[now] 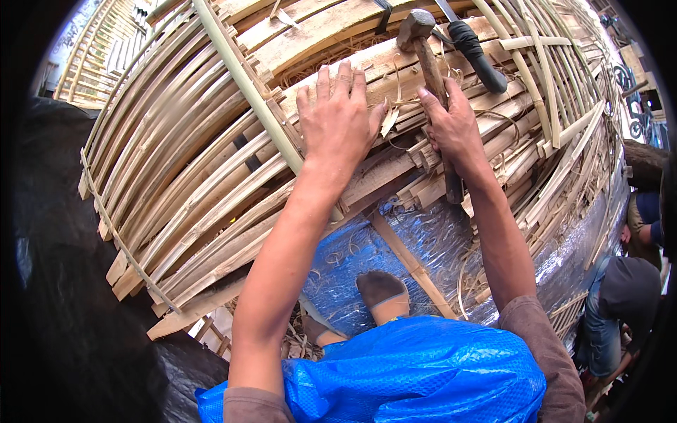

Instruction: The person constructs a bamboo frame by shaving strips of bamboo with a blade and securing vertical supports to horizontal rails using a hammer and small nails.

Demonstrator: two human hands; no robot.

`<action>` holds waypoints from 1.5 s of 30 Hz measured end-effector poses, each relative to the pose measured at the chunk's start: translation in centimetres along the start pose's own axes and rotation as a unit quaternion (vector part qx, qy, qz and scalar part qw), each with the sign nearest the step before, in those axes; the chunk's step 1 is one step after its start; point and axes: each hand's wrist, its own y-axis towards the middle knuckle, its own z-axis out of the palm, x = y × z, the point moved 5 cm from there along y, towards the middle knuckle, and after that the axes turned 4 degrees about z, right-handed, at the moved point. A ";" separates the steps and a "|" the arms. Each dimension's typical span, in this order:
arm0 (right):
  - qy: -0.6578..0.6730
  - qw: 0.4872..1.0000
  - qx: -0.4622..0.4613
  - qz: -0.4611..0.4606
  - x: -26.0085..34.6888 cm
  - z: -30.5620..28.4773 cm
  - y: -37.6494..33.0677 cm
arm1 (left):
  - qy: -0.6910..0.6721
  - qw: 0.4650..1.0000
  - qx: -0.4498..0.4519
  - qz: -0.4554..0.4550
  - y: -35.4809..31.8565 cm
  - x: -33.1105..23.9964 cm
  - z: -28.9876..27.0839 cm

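Note:
My left hand (337, 121) lies flat, fingers spread, on the pale wooden and bamboo slats (211, 197) of a large curved frame. My right hand (451, 127) is closed around the wooden handle of a hammer (423, 42), whose metal head points away from me above the slats. Thin curled bamboo shavings (395, 113) lie between the two hands. The lower end of the hammer handle sticks out below my right wrist.
A black-handled tool (476, 53) rests on the slats just right of the hammer head. A green bamboo pole (247, 84) crosses the frame diagonally. Blue tarp (416, 374) covers my lap, my sandalled foot (384, 296) on blue sheeting. A seated person (620, 303) is at the right edge.

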 end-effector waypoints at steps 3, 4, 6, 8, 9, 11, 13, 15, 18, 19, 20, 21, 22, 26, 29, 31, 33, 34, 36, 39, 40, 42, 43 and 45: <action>-0.002 1.000 -0.005 -0.009 -0.2 0.2 0.0 | 0.008 1.000 0.001 -0.005 0.0 -0.1 0.1; -0.001 1.000 -0.002 -0.008 -0.2 0.2 0.0 | 0.011 1.000 0.001 -0.007 -0.1 -0.1 0.2; 0.001 1.000 0.002 -0.006 -0.1 0.2 0.0 | 0.017 1.000 0.002 -0.006 0.0 -0.1 0.2; -0.003 1.000 0.002 0.002 -0.1 0.1 -0.1 | 0.016 1.000 0.002 -0.006 0.0 -0.1 0.4; -0.005 1.000 0.002 0.005 -0.1 0.1 -0.1 | 0.013 1.000 0.001 -0.007 0.1 -0.1 0.4; -0.005 1.000 -0.005 -0.014 -0.2 0.0 0.0 | 0.011 1.000 -0.001 -0.006 0.1 -0.2 0.4; -0.005 1.000 -0.007 -0.025 -0.3 0.1 0.1 | 0.013 1.000 -0.003 -0.003 -0.1 -0.3 0.5; -0.004 1.000 -0.007 -0.028 -0.3 0.2 0.1 | 0.014 1.000 0.003 -0.008 0.0 -0.4 0.5; -0.014 1.000 0.002 -0.007 0.2 0.1 -0.1 | 0.016 1.000 0.006 -0.015 0.1 -0.6 0.6; -0.019 1.000 0.000 -0.013 0.2 0.1 -0.1 | 0.016 1.000 0.006 -0.018 0.1 -0.6 0.6; -0.023 1.000 -0.001 -0.019 0.1 0.1 -0.1 | 0.014 1.000 0.007 -0.020 0.1 -0.6 0.6; -0.028 0.999 -0.003 -0.025 0.1 0.1 0.0 | 0.012 1.000 0.009 -0.023 0.2 -0.6 0.7; -0.026 0.999 -0.002 -0.030 0.1 0.1 0.0 | 0.010 1.000 0.010 -0.026 0.3 -0.5 0.7; -0.016 0.999 -0.004 -0.033 -0.1 0.0 -0.1 | 0.006 1.000 0.003 -0.026 0.4 -0.5 0.9; -0.021 0.999 -0.006 -0.035 -0.3 -0.1 -0.1 | 0.001 0.999 -0.002 -0.033 0.3 -0.6 1.0; -0.037 0.998 -0.004 -0.047 0.5 -0.2 -0.4 | 0.001 0.999 0.003 -0.043 0.3 -0.6 1.1; -0.060 0.996 -0.003 -0.061 1.6 -0.8 -1.8 | -0.008 0.999 -0.003 -0.050 0.2 -0.5 1.2; -0.075 0.994 0.003 -0.079 1.9 -0.9 -2.2 | -0.014 0.999 -0.005 -0.053 0.2 -0.5 1.3; -0.098 0.989 0.015 -0.106 2.9 -0.7 -2.9 | -0.013 0.998 -0.017 -0.055 0.2 -0.5 1.4; -0.129 0.976 0.017 -0.175 3.1 0.4 -3.3 | -0.019 0.998 -0.022 -0.057 0.2 -0.5 1.3; -0.132 0.973 0.018 -0.188 2.9 0.7 -3.2 | -0.021 0.998 -0.022 -0.058 0.2 -0.5 1.2; -0.139 0.966 0.013 -0.218 3.0 1.0 -3.2 | -0.026 0.998 -0.030 -0.054 0.2 -0.6 1.2; -0.142 0.965 0.011 -0.219 3.0 1.1 -3.2 | -0.028 0.998 -0.033 -0.053 0.1 -0.6 1.3; -0.149 0.964 0.007 -0.223 3.4 1.1 -3.3 | -0.029 0.998 -0.035 -0.054 0.0 -0.5 1.4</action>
